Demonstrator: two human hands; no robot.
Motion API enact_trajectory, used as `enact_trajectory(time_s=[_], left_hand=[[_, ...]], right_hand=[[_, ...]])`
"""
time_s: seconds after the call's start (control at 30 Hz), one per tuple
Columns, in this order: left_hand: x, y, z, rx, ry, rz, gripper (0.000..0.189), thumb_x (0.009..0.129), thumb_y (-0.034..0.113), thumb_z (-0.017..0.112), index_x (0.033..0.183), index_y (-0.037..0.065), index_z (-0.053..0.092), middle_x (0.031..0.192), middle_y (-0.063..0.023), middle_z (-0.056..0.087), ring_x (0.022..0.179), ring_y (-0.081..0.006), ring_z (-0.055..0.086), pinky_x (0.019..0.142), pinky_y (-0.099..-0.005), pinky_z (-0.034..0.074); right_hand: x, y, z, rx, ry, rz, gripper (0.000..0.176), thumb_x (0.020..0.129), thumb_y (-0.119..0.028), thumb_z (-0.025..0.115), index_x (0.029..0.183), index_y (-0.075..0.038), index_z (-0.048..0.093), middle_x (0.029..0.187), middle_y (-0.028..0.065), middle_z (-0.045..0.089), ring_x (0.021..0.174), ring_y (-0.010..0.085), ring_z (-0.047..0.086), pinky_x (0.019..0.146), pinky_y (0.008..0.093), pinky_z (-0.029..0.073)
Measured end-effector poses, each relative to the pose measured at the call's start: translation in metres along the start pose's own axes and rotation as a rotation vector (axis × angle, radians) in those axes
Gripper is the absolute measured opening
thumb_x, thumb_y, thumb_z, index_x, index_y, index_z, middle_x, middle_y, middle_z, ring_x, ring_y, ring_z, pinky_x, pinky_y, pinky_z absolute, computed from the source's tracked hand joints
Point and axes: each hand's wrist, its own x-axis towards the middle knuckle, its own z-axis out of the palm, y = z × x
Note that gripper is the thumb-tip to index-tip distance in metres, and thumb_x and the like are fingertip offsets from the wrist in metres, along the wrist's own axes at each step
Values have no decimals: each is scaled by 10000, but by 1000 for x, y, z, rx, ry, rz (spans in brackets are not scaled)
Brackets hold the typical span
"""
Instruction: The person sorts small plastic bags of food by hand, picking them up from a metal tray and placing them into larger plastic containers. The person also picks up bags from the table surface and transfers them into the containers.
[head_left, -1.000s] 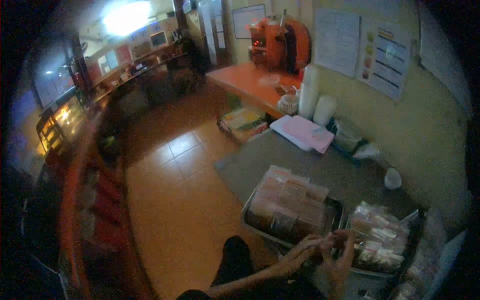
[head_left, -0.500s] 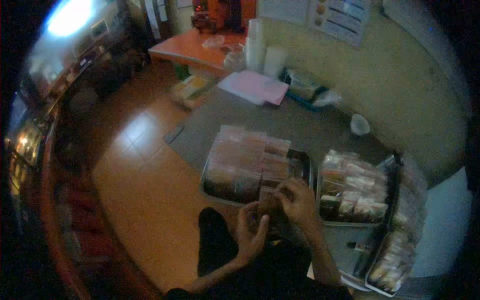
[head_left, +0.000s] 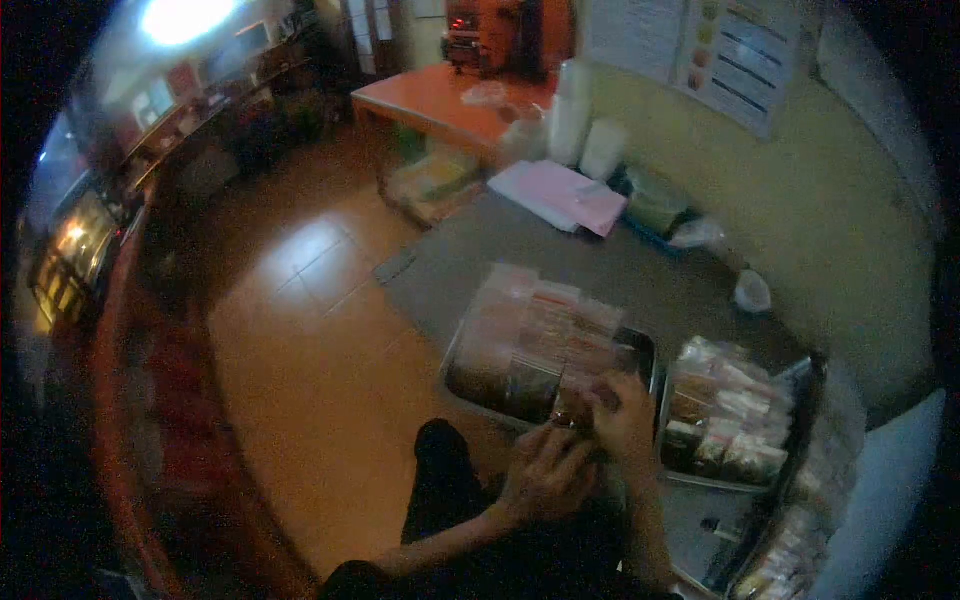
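A small clear plastic packet [head_left: 573, 398] with dark brown contents is between my two hands, at the front edge of a dark metal tray [head_left: 480, 400]. My right hand [head_left: 625, 415] pinches it from the right, fingers bent. Just below, my left hand [head_left: 550, 470] is closed with its fingertips at the packet's lower edge; the fingers partly hide what they grip. Rows of similar flat packets [head_left: 545, 325] overlap in the tray, their clear tops pointing away from me. Blur hides the packet's finer details.
Right of my hands stands a second tray [head_left: 715, 483] of filled packets, with more bagged items [head_left: 785, 560] beyond its near corner. Pink and white papers [head_left: 565, 195], stacked cups [head_left: 570, 115] and a small white cup [head_left: 752, 291] are farther back. An orange table [head_left: 420, 92] stands behind.
The view has turned, so the scene sits lower and farther right. My left hand has come closer to my right and its fingers have closed at the packet.
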Motion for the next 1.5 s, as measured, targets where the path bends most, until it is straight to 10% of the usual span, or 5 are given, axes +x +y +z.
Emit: enact_trajectory(time_s=[0.53,0.93,1.13,1.5], left_hand=[[-16,-38,33,106,-184,60,441,852,306,629,1153,-12,577,1109,-195,589,1043,-338,582,948,-474,425],[1,-41,11,31,-150,83,339,850,236,637,1044,-35,582,988,-211,599,941,-349,595,841,-463,479],[2,-46,17,152,-191,44,300,842,219,640,1012,-25,602,977,-201,602,923,-356,598,831,-449,485],[8,-38,16,180,-155,-7,343,826,203,642,1085,-12,575,941,-180,562,870,-346,573,731,-449,478]], right_hand=[[12,0,12,39,159,-167,132,814,-116,673,863,-26,589,848,117,613,835,306,588,813,379,457],[1,-9,7,53,149,-104,291,904,-178,603,1159,-51,543,1144,143,562,1095,308,533,975,401,397],[-2,10,32,530,205,356,533,960,-257,526,1373,33,355,1423,238,353,1316,363,357,1103,419,265],[3,7,50,576,172,229,655,1007,-430,349,1477,5,208,1535,205,203,1423,312,193,1159,401,152]])
